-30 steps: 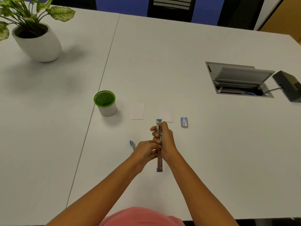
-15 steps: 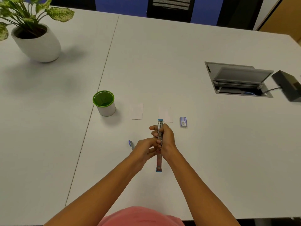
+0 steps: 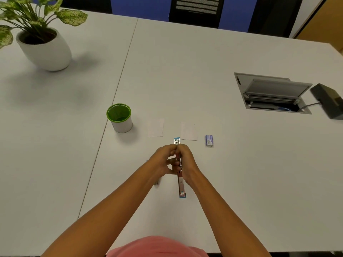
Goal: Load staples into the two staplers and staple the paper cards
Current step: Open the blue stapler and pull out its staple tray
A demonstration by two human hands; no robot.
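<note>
A blue-and-metal stapler (image 3: pixel 181 186), folded open flat, lies lengthwise toward me at the table's middle. My right hand (image 3: pixel 187 164) grips its middle from the right. My left hand (image 3: pixel 163 160) comes in from the left, fingers curled and pinching at the metal channel near the far end; whatever lies between the fingertips is hidden. Two white paper cards (image 3: pixel 155 127) (image 3: pixel 189 131) lie just beyond the hands. A small blue staple box (image 3: pixel 209 140) sits right of the cards. A sliver of a second stapler (image 3: pixel 156 183) shows under my left wrist.
A white cup with a green rim (image 3: pixel 119 117) stands left of the cards. A potted plant (image 3: pixel 46 51) is at the far left. An open cable hatch (image 3: pixel 269 93) and a black box (image 3: pixel 330 101) sit at the right.
My left hand has slid forward along the stapler, from beside its middle to its far half, where its fingertips now meet my right hand's fingers. The stapler has hardly moved.
</note>
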